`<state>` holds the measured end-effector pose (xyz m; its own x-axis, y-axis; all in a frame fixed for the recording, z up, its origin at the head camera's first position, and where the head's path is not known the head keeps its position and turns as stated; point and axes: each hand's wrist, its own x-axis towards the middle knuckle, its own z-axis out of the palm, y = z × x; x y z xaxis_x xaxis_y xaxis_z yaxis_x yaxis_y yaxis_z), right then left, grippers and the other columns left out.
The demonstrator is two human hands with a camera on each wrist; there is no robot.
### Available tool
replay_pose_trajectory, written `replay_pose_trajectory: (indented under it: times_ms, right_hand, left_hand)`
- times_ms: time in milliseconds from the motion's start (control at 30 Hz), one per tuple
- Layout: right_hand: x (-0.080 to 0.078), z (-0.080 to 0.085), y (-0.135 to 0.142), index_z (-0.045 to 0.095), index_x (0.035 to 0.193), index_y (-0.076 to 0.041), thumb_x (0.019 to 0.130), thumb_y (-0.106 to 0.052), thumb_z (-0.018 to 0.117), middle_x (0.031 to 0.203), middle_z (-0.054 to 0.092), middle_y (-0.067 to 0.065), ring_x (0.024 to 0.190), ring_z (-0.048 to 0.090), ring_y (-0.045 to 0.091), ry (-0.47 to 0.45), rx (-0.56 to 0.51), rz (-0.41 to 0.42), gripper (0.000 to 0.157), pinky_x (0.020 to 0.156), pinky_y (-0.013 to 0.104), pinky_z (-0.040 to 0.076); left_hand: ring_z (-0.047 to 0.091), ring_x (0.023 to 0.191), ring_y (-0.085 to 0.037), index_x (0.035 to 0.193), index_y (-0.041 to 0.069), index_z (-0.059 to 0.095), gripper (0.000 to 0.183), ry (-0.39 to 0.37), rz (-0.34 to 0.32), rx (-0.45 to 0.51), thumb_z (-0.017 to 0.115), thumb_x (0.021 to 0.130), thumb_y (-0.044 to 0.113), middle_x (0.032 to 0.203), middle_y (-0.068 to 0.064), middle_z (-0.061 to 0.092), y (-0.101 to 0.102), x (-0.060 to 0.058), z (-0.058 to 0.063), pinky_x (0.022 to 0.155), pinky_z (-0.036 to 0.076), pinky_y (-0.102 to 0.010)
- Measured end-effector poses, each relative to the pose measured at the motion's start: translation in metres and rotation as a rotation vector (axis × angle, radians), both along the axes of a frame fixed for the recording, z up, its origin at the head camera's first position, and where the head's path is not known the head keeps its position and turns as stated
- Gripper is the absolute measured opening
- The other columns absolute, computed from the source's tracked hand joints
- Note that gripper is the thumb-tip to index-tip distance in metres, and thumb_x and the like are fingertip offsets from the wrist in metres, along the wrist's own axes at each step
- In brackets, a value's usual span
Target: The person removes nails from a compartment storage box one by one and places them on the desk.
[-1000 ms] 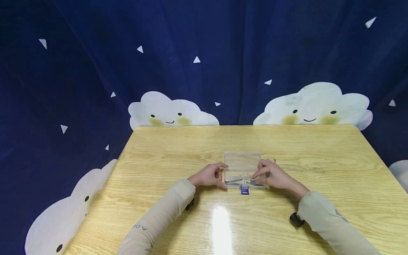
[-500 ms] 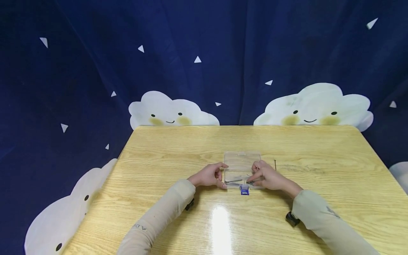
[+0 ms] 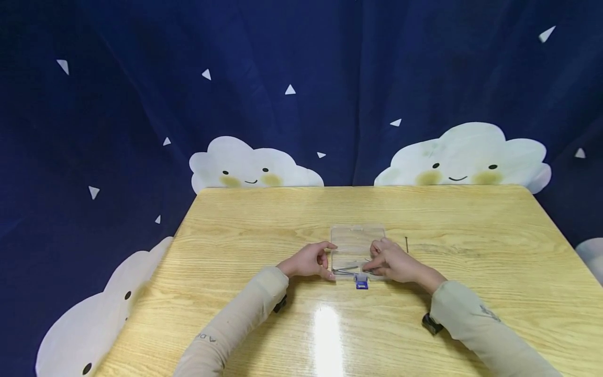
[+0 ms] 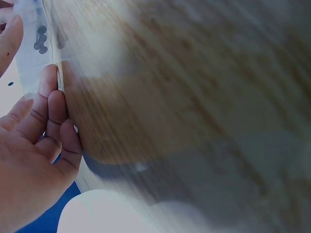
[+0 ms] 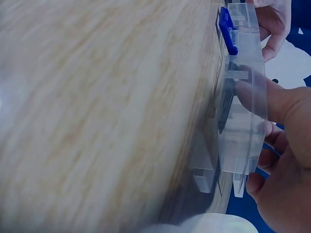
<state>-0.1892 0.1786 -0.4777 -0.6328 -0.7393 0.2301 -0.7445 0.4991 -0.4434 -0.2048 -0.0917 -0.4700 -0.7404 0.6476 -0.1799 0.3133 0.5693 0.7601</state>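
A clear plastic case [image 3: 358, 238] lies on the wooden table with its lid folded back and a blue latch [image 3: 361, 283] at the front. Thin metal nails [image 3: 345, 270] lie in its left compartment. My left hand [image 3: 308, 259] holds the case's left side, thumb at the front corner and fingers farther back. My right hand [image 3: 394, 262] reaches into the right compartment, thumb and index finger bent down among dark nails [image 5: 226, 99]. Whether those fingertips pinch a nail is hidden. In the right wrist view the thumb [image 5: 252, 99] shows through the clear wall.
One long nail [image 3: 407, 244] lies on the table just right of the case. The wooden table [image 3: 264, 220] stretches around it on all sides. A dark blue curtain [image 3: 282, 63] with printed clouds hangs behind the table and to the left.
My right hand has moved left and lower into the right compartment, its fingertips now near the middle divider. The nail right of the case shows more fully. My left hand stays in place.
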Motion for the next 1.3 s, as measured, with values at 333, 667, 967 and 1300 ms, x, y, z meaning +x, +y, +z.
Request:
replay_pose_trajectory:
  times_ms: [333,667,967,1300]
  right_hand:
    - [-0.001,-0.001,-0.002,0.075,0.093,-0.02,0.077,-0.017,0.072,0.074,0.035,-0.012,0.071,0.024,0.01,0.027,0.059,-0.027,0.016,0.064,0.027,0.019]
    - [0.001,-0.005,-0.011,0.076,0.08,-0.021,0.069,-0.021,0.078,0.069,0.038,-0.014,0.068,0.024,0.009,0.071,0.007,-0.142,0.011,0.059,0.026,0.02]
    - [0.008,-0.008,-0.018,0.076,0.073,-0.023,0.065,-0.022,0.081,0.067,0.039,-0.015,0.067,0.025,0.01,0.029,-0.002,-0.252,0.009,0.06,0.027,0.021]
    - [0.008,-0.009,-0.019,0.075,0.072,-0.02,0.065,-0.019,0.08,0.068,0.039,-0.015,0.069,0.026,0.008,0.044,-0.039,-0.259,0.009,0.062,0.029,0.021]
  left_hand:
    - [0.049,0.062,-0.007,0.133,0.005,0.043,0.073,0.01,-0.006,-0.007,0.079,0.071,0.02,0.072,0.0,0.058,0.0,-0.001,0.001,0.063,0.041,-0.021]
    - [0.049,0.062,-0.007,0.133,0.003,0.041,0.074,0.012,-0.011,-0.002,0.079,0.072,0.019,0.072,-0.001,0.059,-0.001,-0.001,0.003,0.064,0.041,-0.021]
    - [0.05,0.062,-0.007,0.133,0.003,0.041,0.074,0.0,0.006,0.003,0.079,0.071,0.017,0.072,-0.002,0.059,0.0,0.002,0.001,0.063,0.041,-0.021]
    - [0.049,0.061,-0.007,0.133,0.003,0.042,0.074,0.005,0.006,0.008,0.079,0.071,0.018,0.071,-0.001,0.059,0.0,0.0,0.001,0.062,0.041,-0.02]
